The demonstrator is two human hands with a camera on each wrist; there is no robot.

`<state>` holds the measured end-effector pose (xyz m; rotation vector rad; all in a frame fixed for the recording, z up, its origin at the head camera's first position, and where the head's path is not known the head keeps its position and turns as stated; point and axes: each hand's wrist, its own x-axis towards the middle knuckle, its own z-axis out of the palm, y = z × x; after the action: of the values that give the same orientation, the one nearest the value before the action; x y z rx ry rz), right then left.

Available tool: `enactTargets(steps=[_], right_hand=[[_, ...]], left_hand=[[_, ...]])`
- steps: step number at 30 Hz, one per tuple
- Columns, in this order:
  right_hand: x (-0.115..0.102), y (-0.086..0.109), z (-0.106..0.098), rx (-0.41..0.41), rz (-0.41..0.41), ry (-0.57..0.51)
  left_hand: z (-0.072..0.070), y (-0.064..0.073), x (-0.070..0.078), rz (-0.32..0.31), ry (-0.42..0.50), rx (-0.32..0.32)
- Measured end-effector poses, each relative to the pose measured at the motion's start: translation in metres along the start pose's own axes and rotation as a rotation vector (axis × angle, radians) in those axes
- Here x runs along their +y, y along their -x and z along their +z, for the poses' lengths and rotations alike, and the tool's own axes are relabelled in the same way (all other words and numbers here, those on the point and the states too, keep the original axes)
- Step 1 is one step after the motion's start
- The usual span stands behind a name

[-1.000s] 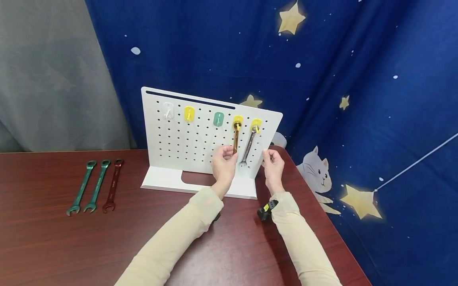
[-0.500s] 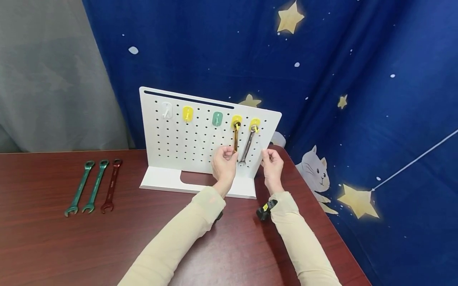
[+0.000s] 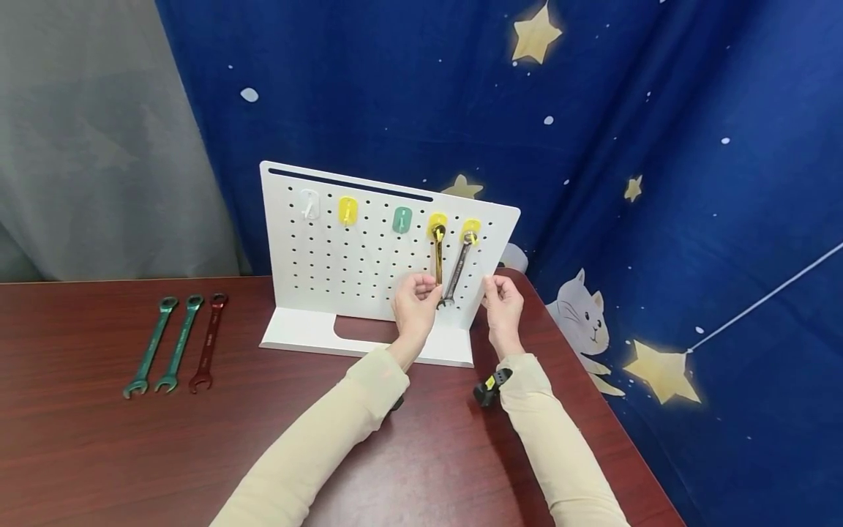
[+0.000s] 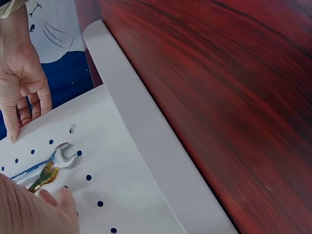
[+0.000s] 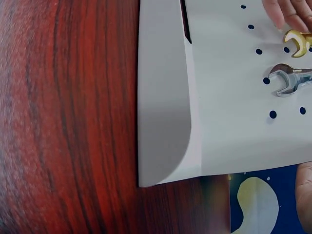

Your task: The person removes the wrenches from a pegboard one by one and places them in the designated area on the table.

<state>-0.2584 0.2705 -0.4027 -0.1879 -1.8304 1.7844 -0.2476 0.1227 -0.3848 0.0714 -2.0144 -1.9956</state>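
A gold combination wrench (image 3: 439, 252) hangs by its ring end on a yellow hook of the white pegboard (image 3: 342, 271). My left hand (image 3: 415, 311) is beside its lower part, fingertips against or just next to the shaft. In the right wrist view the gold wrench's open end (image 5: 295, 44) shows free beside those fingers. A silver combination wrench (image 3: 457, 271) hangs on the rightmost yellow hook, slightly tilted, its open end (image 4: 66, 156) close to the gold one. My right hand (image 3: 503, 311) pinches the board's right edge, thumb in front and fingers partly behind.
Two green wrenches (image 3: 151, 351) and a red wrench (image 3: 209, 348) lie on the table to the left. The white hook (image 3: 309, 205), another yellow hook (image 3: 347, 211) and the green hook (image 3: 402, 219) carry nothing. The table (image 3: 99, 461) ends just right of the board.
The gold wrench's lower part has swung slightly right, and its open end now shows below my left fingers. My left hand has shifted slightly down and right. My right hand stays put.
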Motion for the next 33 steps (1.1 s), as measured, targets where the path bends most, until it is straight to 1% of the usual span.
enactTargets(steps=[3, 6, 10, 14, 17, 19, 24, 26, 29, 33], right_hand=[[0.0, -0.001, 0.0, 0.001, 0.0, -0.011], [0.001, -0.001, 0.0, -0.004, 0.004, -0.021], [0.001, -0.002, -0.001, -0.011, 0.007, -0.017], [0.001, -0.002, -0.001, -0.02, 0.01, -0.018], [0.0, -0.002, -0.001, -0.026, 0.01, -0.023], [-0.007, 0.002, 0.0, -0.028, 0.014, -0.019], [-0.004, 0.002, 0.0, -0.005, 0.016, -0.012], [0.002, -0.001, 0.0, 0.006, 0.012, -0.019], [0.001, 0.0, 0.0, 0.008, 0.013, -0.019], [0.0, 0.0, 0.0, 0.002, 0.012, -0.013]], left_hand=[[-0.004, 0.001, -0.002, 0.064, 0.041, -0.051], [-0.009, 0.001, -0.003, 0.108, 0.035, -0.103], [-0.017, 0.003, -0.004, 0.141, 0.026, -0.159], [-0.024, 0.005, -0.003, 0.164, 0.048, -0.202], [-0.029, 0.007, -0.002, 0.153, 0.057, -0.239], [-0.032, 0.008, -0.001, 0.136, 0.068, -0.264], [-0.04, 0.012, 0.0, 0.088, 0.105, -0.325], [-0.043, 0.013, 0.002, 0.071, 0.119, -0.348], [-0.049, 0.015, 0.005, 0.04, 0.139, -0.386], [-0.057, 0.017, 0.01, -0.018, 0.155, -0.43]])
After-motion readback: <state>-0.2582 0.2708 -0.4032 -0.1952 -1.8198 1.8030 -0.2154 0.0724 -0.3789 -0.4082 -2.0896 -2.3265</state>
